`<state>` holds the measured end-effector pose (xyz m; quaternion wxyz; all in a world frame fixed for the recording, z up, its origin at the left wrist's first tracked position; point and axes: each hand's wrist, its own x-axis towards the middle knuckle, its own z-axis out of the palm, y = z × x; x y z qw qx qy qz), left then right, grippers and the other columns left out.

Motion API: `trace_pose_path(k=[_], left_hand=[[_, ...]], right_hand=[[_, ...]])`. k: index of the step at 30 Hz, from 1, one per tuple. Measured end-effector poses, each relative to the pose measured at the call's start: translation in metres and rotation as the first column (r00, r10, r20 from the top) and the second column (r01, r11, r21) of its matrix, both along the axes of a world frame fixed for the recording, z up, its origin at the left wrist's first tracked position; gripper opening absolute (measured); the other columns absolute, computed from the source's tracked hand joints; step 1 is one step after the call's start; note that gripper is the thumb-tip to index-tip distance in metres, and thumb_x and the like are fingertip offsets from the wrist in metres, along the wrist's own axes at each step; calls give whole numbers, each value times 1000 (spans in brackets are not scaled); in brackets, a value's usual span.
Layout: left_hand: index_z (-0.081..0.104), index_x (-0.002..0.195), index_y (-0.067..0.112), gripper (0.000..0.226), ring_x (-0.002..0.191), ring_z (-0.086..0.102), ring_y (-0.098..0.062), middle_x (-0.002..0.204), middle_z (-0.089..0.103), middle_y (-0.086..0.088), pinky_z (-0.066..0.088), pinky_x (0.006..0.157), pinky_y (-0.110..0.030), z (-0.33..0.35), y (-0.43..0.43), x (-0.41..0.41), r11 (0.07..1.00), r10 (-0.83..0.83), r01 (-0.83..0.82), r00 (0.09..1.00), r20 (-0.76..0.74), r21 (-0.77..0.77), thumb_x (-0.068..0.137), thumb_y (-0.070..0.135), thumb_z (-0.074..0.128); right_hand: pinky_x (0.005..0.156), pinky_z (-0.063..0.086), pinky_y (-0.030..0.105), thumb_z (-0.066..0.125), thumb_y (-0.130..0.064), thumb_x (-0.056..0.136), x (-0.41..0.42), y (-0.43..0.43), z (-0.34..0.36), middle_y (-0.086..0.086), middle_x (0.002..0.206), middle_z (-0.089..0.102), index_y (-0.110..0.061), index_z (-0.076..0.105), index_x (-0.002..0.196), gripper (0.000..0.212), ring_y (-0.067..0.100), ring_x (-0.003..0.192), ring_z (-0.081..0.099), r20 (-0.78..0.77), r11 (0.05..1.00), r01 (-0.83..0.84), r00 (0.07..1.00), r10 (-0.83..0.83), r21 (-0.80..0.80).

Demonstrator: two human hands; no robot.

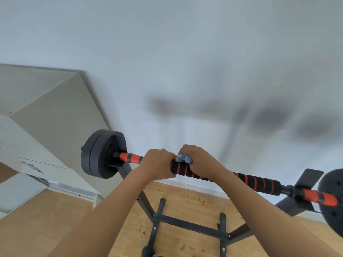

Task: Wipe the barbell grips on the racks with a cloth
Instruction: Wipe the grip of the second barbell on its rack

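Blue cloth (183, 158) in right hand (201, 162) on barbell grip (182, 170), left hand (159, 164) alongside.

Cloth (183, 158) mostly hidden under my right hand (201, 162); only blue wad shows. Barbell (256, 182) stretch under my left hand (157, 164) hidden by curled fingers. Right plate (331, 203) cut by frame edge. Rack (189, 224) feet run off bottom. Cabinet (46, 127) cut at left, marks on it too smeared to read. Wall (185, 52) shadows blurred.
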<state>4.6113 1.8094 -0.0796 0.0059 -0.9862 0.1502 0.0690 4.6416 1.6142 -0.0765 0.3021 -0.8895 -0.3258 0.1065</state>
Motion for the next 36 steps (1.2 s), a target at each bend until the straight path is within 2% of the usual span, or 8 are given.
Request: trace_pose_path(k=[3, 9, 19, 21, 23, 27, 32, 36], left_hand=[[57, 79, 26, 11, 59, 59, -14, 62, 56, 9, 52, 63, -31, -19, -3, -16, 999, 24, -31, 979, 205, 34, 86, 32, 63], [59, 77, 25, 16, 59, 59, -13, 64, 58, 7, 55, 64, -31, -9, -4, -5, 997, 28, -36, 995, 98, 75, 88, 36, 59], [67, 80, 24, 18, 59, 66, -12, 65, 69, 6, 57, 67, -29, 10, 5, 23, 995, -6, -30, 930, -369, -92, 69, 37, 74], [64, 81, 27, 16, 63, 66, -11, 67, 66, 7, 58, 67, -30, 7, 7, 15, 993, -32, 5, 972, -231, -119, 70, 37, 71], [59, 83, 28, 11, 63, 60, -12, 68, 60, 9, 53, 65, -31, -8, 5, -2, 995, -71, 75, 996, 58, -72, 80, 34, 68], [56, 87, 24, 16, 66, 50, -15, 72, 55, 10, 45, 68, -32, -43, -7, -23, 989, -65, 115, 905, 421, -93, 84, 34, 69], [37, 62, 21, 34, 46, 33, -17, 50, 35, 8, 33, 53, -30, -38, -22, -18, 992, 28, 33, 884, 466, -122, 75, 21, 68], [41, 60, 22, 31, 41, 41, -14, 47, 37, 10, 39, 50, -28, -34, -18, -13, 1000, -8, 12, 941, 337, -10, 73, 26, 69]], right_hand=[[85, 51, 40, 41, 5, 81, 3, 2, 4, -5, 95, 60, -22, 60, 84, 33, 17, 90, 59, -28, 998, -30, 999, 29, -53], [86, 51, 38, 40, -3, 80, 1, -2, 0, -3, 99, 62, -16, 67, 94, 33, 18, 96, 60, -44, 1000, -23, 999, 23, -5], [84, 50, 31, 44, 13, 80, -7, -11, 9, -7, 99, 64, -19, 68, 94, 43, 13, 96, 58, 7, 994, -65, 998, 64, 85], [84, 50, 28, 43, 11, 82, -5, -20, 11, -9, 98, 62, -28, 65, 91, 45, 12, 95, 59, 17, 997, -36, 999, 35, 64], [82, 50, 32, 43, 8, 81, -4, -27, 8, -13, 95, 58, -36, 57, 87, 47, 12, 93, 56, 53, 999, 30, 998, -31, 22], [79, 51, 35, 45, 5, 82, -11, -29, -6, -16, 91, 54, -35, 54, 84, 41, 9, 89, 55, 63, 992, 122, 991, -120, -20], [80, 51, 38, 48, -4, 85, -17, -15, -4, -9, 95, 58, -22, 62, 90, 24, 14, 90, 54, 54, 988, 153, 987, -152, -15], [78, 51, 36, 51, -1, 87, -20, -14, -6, -14, 95, 57, -22, 64, 92, 26, 11, 92, 52, 87, 989, 149, 985, -149, 7]])
